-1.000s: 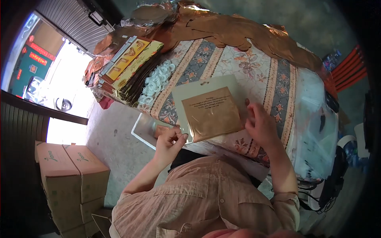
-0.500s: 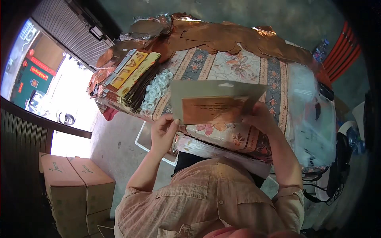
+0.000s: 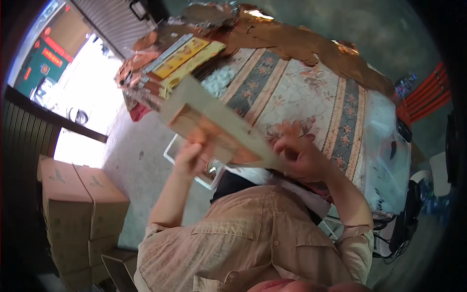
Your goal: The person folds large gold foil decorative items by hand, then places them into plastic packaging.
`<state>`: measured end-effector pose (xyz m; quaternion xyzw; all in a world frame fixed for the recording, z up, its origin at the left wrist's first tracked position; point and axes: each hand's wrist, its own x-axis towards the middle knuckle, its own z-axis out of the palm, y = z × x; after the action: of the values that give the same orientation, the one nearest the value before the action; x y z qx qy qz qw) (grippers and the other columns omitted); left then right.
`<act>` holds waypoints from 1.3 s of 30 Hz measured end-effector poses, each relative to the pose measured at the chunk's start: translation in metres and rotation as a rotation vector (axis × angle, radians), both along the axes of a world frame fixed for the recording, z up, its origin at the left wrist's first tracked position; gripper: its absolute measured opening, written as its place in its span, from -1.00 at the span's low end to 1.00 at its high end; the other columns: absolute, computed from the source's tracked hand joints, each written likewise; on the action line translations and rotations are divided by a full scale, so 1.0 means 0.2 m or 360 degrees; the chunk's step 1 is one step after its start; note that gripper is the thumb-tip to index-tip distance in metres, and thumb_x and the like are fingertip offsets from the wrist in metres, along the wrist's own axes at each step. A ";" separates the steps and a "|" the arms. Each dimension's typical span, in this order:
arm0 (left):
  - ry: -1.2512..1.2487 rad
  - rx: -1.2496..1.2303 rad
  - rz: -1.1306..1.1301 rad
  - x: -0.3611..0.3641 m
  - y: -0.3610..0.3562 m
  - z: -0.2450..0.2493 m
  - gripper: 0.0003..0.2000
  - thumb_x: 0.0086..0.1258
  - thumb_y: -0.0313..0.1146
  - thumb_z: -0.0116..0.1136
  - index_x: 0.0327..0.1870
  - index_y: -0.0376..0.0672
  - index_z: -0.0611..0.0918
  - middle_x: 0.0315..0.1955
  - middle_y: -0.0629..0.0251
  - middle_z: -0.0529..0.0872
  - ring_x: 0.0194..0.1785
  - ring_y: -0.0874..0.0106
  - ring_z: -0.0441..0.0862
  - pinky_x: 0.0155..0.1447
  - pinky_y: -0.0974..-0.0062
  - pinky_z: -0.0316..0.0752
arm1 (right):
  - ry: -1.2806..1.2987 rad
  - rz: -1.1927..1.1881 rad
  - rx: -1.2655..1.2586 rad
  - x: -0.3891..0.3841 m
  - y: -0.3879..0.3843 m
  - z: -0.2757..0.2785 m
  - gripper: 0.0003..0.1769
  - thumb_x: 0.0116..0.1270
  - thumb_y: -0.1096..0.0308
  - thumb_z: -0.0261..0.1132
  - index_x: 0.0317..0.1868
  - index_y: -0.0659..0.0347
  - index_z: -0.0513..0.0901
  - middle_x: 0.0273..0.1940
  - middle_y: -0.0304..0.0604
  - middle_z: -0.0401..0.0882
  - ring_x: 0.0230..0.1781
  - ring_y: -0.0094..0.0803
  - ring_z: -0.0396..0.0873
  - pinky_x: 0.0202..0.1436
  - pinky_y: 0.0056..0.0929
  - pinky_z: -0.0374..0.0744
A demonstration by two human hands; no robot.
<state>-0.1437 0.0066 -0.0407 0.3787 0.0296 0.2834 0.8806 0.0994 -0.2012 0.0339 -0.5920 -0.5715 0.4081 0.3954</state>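
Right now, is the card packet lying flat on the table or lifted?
Lifted and tilted: the left hand and right hand hold the card packet above the tablecloth, one end raised; it is blurred.

Pale green card (image 3: 219,114) with gold foil – tablecloth (image 3: 296,97) floral, striped blue and cream.

Nothing reads clearly here. Print on the card (image 3: 219,124) is lost to motion blur. The yellow packets (image 3: 187,53) on the tabletop (image 3: 301,97) show large orange lettering that is not legible. The green logos on the cardboard boxes (image 3: 73,194) and the red shop signs (image 3: 56,48) are too smeared to read.
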 end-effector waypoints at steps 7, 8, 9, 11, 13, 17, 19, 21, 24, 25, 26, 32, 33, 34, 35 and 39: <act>0.0648 -0.0265 0.0468 -0.84 0.28 -0.44 -0.59 0.39 -0.25 0.14 0.20 -0.20 0.47 0.17 0.17 0.56 0.25 0.21 0.51 0.34 0.13 0.41 | 0.0460 -0.0504 -0.0209 0.14 0.18 -0.12 -0.93 0.33 0.58 0.26 -0.23 0.30 0.52 -0.41 -0.25 0.57 -0.37 -0.56 0.56 -0.29 -0.55 0.54; 0.0876 -0.0377 0.0623 -0.93 0.29 -0.60 -0.55 0.42 -0.24 0.10 0.28 -0.22 0.43 0.21 0.14 0.55 0.25 0.18 0.52 0.33 0.10 0.42 | 0.0392 -0.0554 -0.0121 0.15 0.19 -0.16 -0.93 0.33 0.58 0.25 -0.22 0.30 0.52 -0.42 -0.27 0.57 -0.38 -0.59 0.55 -0.29 -0.59 0.53; 0.1043 -0.0471 0.0751 -1.03 0.30 -0.83 -0.54 0.44 -0.24 0.04 0.31 -0.22 0.40 0.22 0.12 0.54 0.26 0.16 0.51 0.35 0.07 0.39 | 0.0324 -0.0608 -0.0035 0.15 0.20 -0.19 -0.93 0.33 0.59 0.25 -0.22 0.30 0.53 -0.43 -0.28 0.56 -0.39 -0.61 0.54 -0.28 -0.62 0.52; 0.1209 -0.0838 0.0950 -1.09 0.31 -1.23 -0.54 0.48 -0.24 -0.07 0.34 -0.22 0.38 0.22 0.09 0.55 0.25 0.12 0.52 0.35 0.03 0.39 | 0.0239 -0.0625 0.0001 0.16 0.21 -0.22 -0.93 0.34 0.59 0.24 -0.21 0.29 0.53 -0.42 -0.30 0.56 -0.38 -0.63 0.53 -0.28 -0.65 0.51; 0.1003 -0.1200 0.0975 -1.01 0.29 -1.41 -0.58 0.50 -0.25 -0.16 0.29 -0.22 0.41 0.17 0.08 0.58 0.20 0.09 0.55 0.30 0.02 0.44 | 0.0151 -0.0659 0.0054 0.17 0.21 -0.24 -0.93 0.34 0.59 0.24 -0.20 0.29 0.53 -0.41 -0.31 0.56 -0.38 -0.65 0.52 -0.28 -0.67 0.49; 0.1110 -0.1202 0.1172 -0.75 0.36 -1.77 -0.69 0.48 -0.33 -0.10 0.17 -0.23 0.48 -0.08 0.13 0.68 -0.02 0.15 0.65 0.12 0.11 0.58 | 0.0300 -0.0698 0.0042 0.16 0.19 -0.27 -0.92 0.34 0.60 0.23 -0.20 0.27 0.53 -0.37 -0.36 0.54 -0.36 -0.69 0.49 -0.28 -0.68 0.47; 0.1169 -0.1272 0.1159 -0.56 0.43 -1.74 -0.71 0.48 -0.34 -0.08 0.13 -0.23 0.51 -0.12 0.15 0.69 -0.06 0.18 0.65 0.07 0.14 0.60 | 0.0339 -0.0725 -0.0013 0.16 0.18 -0.28 -0.91 0.34 0.61 0.23 -0.19 0.27 0.53 -0.35 -0.38 0.54 -0.36 -0.70 0.48 -0.28 -0.69 0.46; 0.1385 -0.1246 0.1193 -0.34 0.51 -1.66 -0.73 0.47 -0.24 0.02 -0.01 -0.24 0.59 -0.17 0.17 0.69 -0.13 0.24 0.65 -0.04 0.24 0.60 | 0.0304 -0.0702 -0.0016 0.16 0.18 -0.27 -0.93 0.34 0.59 0.25 -0.21 0.29 0.53 -0.35 -0.35 0.55 -0.37 -0.72 0.46 -0.31 -0.69 0.46; 0.1971 -0.0864 0.1126 -0.18 0.65 -1.72 -0.71 0.36 -0.23 0.19 -0.05 -0.25 0.60 -0.18 0.18 0.68 -0.13 0.22 0.64 -0.08 0.24 0.55 | 0.0349 -0.0718 -0.0035 0.15 0.18 -0.27 -0.93 0.35 0.60 0.25 -0.21 0.29 0.52 -0.36 -0.35 0.54 -0.39 -0.73 0.46 -0.34 -0.69 0.44; 0.1973 -0.0876 0.1129 -0.16 0.66 -1.73 -0.71 0.36 -0.23 0.19 -0.05 -0.25 0.60 -0.18 0.18 0.68 -0.13 0.22 0.64 -0.08 0.24 0.55 | 0.0347 -0.0711 -0.0044 0.15 0.18 -0.27 -0.93 0.35 0.60 0.25 -0.21 0.29 0.52 -0.36 -0.35 0.54 -0.39 -0.73 0.46 -0.34 -0.69 0.44; 0.1976 -0.0793 0.1080 -0.13 0.66 -1.73 -0.72 0.35 -0.25 0.19 -0.05 -0.25 0.60 -0.16 0.18 0.68 -0.11 0.23 0.63 -0.06 0.26 0.54 | 0.0344 -0.0694 0.0000 0.15 0.19 -0.27 -0.93 0.35 0.60 0.24 -0.21 0.28 0.52 -0.36 -0.35 0.54 -0.40 -0.73 0.46 -0.35 -0.69 0.44; 0.1861 -0.0183 0.0555 0.08 0.45 -1.55 -0.79 0.30 -0.35 0.21 -0.13 -0.27 0.65 -0.17 0.25 0.74 -0.17 0.37 0.66 -0.10 0.46 0.53 | 0.0342 -0.0596 -0.0198 0.14 0.18 -0.22 -0.95 0.37 0.59 0.19 -0.21 0.28 0.51 -0.34 -0.29 0.56 -0.41 -0.69 0.49 -0.38 -0.66 0.45; 0.1838 0.0401 0.0268 0.04 0.44 -1.50 -0.76 0.31 -0.33 0.23 -0.12 -0.29 0.65 -0.19 0.23 0.74 -0.17 0.37 0.66 -0.10 0.44 0.53 | 0.0258 -0.0497 -0.0339 0.15 0.18 -0.20 -0.96 0.37 0.58 0.19 -0.20 0.29 0.52 -0.33 -0.26 0.57 -0.39 -0.67 0.52 -0.37 -0.65 0.46; 0.1762 0.0978 -0.0023 0.03 0.41 -1.40 -0.74 0.31 -0.30 0.24 -0.10 -0.30 0.65 -0.22 0.21 0.75 -0.16 0.38 0.66 -0.09 0.43 0.53 | 0.0253 -0.0523 -0.0335 0.16 0.19 -0.17 -0.96 0.37 0.58 0.19 -0.20 0.29 0.52 -0.33 -0.26 0.57 -0.39 -0.67 0.52 -0.37 -0.65 0.46; 0.1749 0.0994 -0.0033 0.06 0.39 -1.23 -0.74 0.31 -0.30 0.24 -0.10 -0.30 0.65 -0.22 0.21 0.75 -0.16 0.38 0.66 -0.09 0.43 0.53 | 0.0080 -0.0410 -0.0317 0.17 0.22 -0.13 -0.96 0.36 0.55 0.21 -0.20 0.29 0.53 -0.32 -0.22 0.58 -0.39 -0.61 0.54 -0.34 -0.60 0.49; 0.1626 0.1784 -0.0795 0.13 0.34 -0.46 -0.71 0.35 -0.23 0.23 -0.12 -0.29 0.70 -0.24 0.16 0.77 -0.13 0.35 0.68 0.00 0.45 0.53 | -0.0797 -0.0308 0.0238 0.33 0.36 -0.16 -0.85 0.27 0.43 0.30 -0.18 0.27 0.56 -0.32 -0.14 0.60 -0.36 -0.39 0.58 -0.27 -0.43 0.54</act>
<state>-0.1181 0.0738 -0.1318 0.8435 0.1969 -0.1582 0.4739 0.1655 -0.1289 0.0028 -0.6954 -0.6207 0.1661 0.3218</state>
